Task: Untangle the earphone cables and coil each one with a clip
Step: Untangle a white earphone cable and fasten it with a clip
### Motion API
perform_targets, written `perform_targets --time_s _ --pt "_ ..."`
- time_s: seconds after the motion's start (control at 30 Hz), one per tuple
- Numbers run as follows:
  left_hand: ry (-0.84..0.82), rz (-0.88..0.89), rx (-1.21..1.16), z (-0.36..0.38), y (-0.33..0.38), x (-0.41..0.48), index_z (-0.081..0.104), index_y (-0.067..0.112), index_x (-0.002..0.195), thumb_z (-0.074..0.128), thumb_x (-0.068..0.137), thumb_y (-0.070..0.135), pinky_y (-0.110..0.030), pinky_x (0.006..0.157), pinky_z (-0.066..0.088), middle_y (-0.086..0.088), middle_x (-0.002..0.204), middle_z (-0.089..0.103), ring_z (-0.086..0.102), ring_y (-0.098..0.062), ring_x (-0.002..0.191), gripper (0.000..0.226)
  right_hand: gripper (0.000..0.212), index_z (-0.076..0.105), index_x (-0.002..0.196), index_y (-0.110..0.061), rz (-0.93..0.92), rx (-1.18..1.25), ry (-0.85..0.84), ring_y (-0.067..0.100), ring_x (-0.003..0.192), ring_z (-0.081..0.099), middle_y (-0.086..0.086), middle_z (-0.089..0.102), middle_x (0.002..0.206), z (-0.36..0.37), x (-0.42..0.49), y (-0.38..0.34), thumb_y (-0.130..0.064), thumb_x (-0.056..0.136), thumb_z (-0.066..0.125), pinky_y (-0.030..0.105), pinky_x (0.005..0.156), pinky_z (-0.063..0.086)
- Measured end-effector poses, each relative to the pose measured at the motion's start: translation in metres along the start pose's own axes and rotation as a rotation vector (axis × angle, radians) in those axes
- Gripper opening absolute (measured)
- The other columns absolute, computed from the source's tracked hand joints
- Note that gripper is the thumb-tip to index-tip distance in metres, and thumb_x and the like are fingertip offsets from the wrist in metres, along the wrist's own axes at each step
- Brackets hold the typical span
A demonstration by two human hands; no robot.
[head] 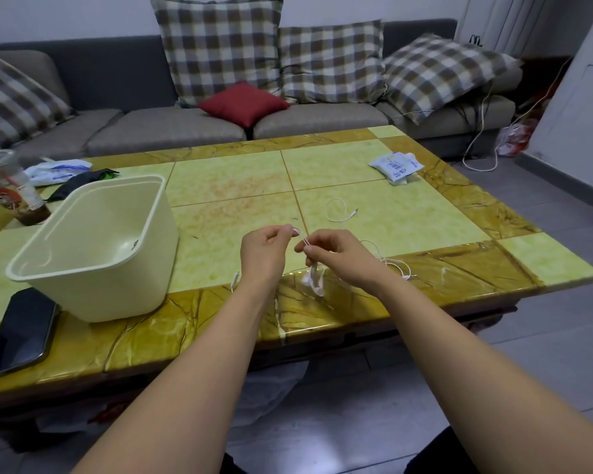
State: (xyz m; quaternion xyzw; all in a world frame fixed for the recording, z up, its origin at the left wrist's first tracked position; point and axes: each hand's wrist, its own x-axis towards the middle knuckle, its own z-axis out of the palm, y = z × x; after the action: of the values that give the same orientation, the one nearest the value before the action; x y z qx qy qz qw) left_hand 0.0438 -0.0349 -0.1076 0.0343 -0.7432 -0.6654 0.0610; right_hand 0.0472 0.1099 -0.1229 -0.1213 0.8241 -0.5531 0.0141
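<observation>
Above the bench, left hand and right hand fingers pinched the white earphone cable between them.

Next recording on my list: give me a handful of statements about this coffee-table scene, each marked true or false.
1. Both the left hand and the right hand pinch the thin white earphone cable in their fingers. True.
2. The cream plastic bin lies tipped on its side. False: it stands upright, its opening facing up.
3. The black smartphone lies inside the bin. False: it lies flat on the yellow tiled table, beside the bin near the front edge.
4. A small red cushion sits on the grey sofa. True.
</observation>
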Motion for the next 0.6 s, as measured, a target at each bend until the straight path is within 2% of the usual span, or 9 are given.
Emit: perform_targets --time_s 0.07,0.1,0.13,0.2,0.27,0.3,0.4,0.47,0.6 --pt "0.093 -0.011 -0.015 -0.005 0.004 -0.002 0.074 0.009 0.091 0.058 0.095 0.021 -0.017 0.059 0.039 0.012 0.068 0.067 0.059 -0.034 0.085 0.021 0.014 0.073 0.096 -0.016 0.029 -0.072 0.064 0.007 0.076 0.061 -0.004 0.066 0.076 -0.003 0.001 0.005 -0.023 0.095 0.061 0.026 0.074 0.048" --pt "0.133 -0.014 -0.025 -0.007 0.005 -0.003 0.074 0.009 0.092 0.057 0.096 0.022 -0.023 0.056 0.042 0.008 0.062 0.065 0.054 -0.04 0.093 0.021 0.015 0.073 0.092 -0.018 0.048 -0.117 0.086 0.011 0.08 0.062 -0.003 0.067 0.079 -0.005 0.001 0.007 -0.026 0.094 0.061 0.031 0.075 0.048" --pt "0.158 -0.021 -0.037 -0.009 0.005 -0.001 0.074 0.011 0.091 0.057 0.096 0.022 -0.033 0.061 0.047 -0.001 0.067 0.068 0.054 -0.041 0.099 0.021 0.016 0.072 0.09 -0.02 0.064 -0.139 0.097 0.015 0.086 0.063 -0.002 0.069 0.083 -0.006 0.001 0.008 -0.028 0.094 0.06 0.035 0.078 0.048" --pt "0.165 -0.047 -0.014 -0.012 0.004 0.0 0.073 0.016 0.084 0.057 0.096 0.022 -0.04 0.074 0.048 -0.013 0.086 0.071 0.062 -0.036 0.087 0.021 0.018 0.071 0.087 -0.021 0.076 -0.113 0.11 0.019 0.092 0.064 -0.001 0.071 0.086 -0.007 0.001 0.009 -0.028 0.096 0.056 0.035 0.08 0.047" --pt "0.169 -0.059 0.042 -0.014 -0.002 0.004 0.072 0.02 0.081 0.057 0.096 0.024 -0.03 0.069 0.042 -0.004 0.081 0.065 0.053 -0.011 0.068 0.021 0.019 0.069 0.088 -0.017 0.064 -0.051 0.107 0.014 0.082 0.064 0.001 0.07 0.081 -0.008 0.0 0.006 -0.024 0.098 0.054 0.03 0.077 0.047" --pt "0.179 -0.066 0.066 -0.014 -0.004 0.005 0.073 0.018 0.084 0.058 0.095 0.026 -0.027 0.066 0.041 0.0 0.083 0.063 0.051 -0.008 0.07 0.02 0.019 0.069 0.089 -0.015 0.058 -0.041 0.1 0.011 0.074 0.062 0.001 0.068 0.077 -0.008 -0.001 0.003 -0.023 0.098 0.054 0.027 0.072 0.046" --pt "0.221 -0.076 0.144 -0.015 -0.012 0.009 0.072 0.02 0.085 0.058 0.094 0.031 -0.028 0.069 0.043 -0.009 0.093 0.071 0.063 -0.026 0.089 0.02 0.023 0.068 0.095 -0.011 0.064 -0.051 0.072 0.008 0.064 0.052 -0.001 0.059 0.07 -0.007 -0.002 0.001 -0.026 0.1 0.051 0.021 0.065 0.042" --pt "0.245 -0.077 0.231 -0.018 -0.016 0.011 0.073 0.021 0.085 0.057 0.092 0.035 -0.034 0.068 0.046 -0.015 0.095 0.07 0.063 -0.035 0.095 0.022 0.025 0.068 0.099 -0.013 0.09 -0.027 0.056 0.007 0.063 0.047 -0.003 0.053 0.069 -0.007 -0.002 0.001 -0.03 0.101 0.05 0.021 0.064 0.041" --pt "0.26 -0.087 0.395 -0.027 -0.026 0.017 0.07 0.024 0.088 0.053 0.092 0.036 -0.031 0.067 0.041 -0.006 0.094 0.069 0.063 -0.032 0.084 0.022 0.024 0.066 0.107 -0.011 0.121 0.039 0.047 0.006 0.06 0.045 -0.003 0.051 0.071 -0.004 -0.001 0.001 -0.028 0.101 0.051 0.021 0.063 0.041"
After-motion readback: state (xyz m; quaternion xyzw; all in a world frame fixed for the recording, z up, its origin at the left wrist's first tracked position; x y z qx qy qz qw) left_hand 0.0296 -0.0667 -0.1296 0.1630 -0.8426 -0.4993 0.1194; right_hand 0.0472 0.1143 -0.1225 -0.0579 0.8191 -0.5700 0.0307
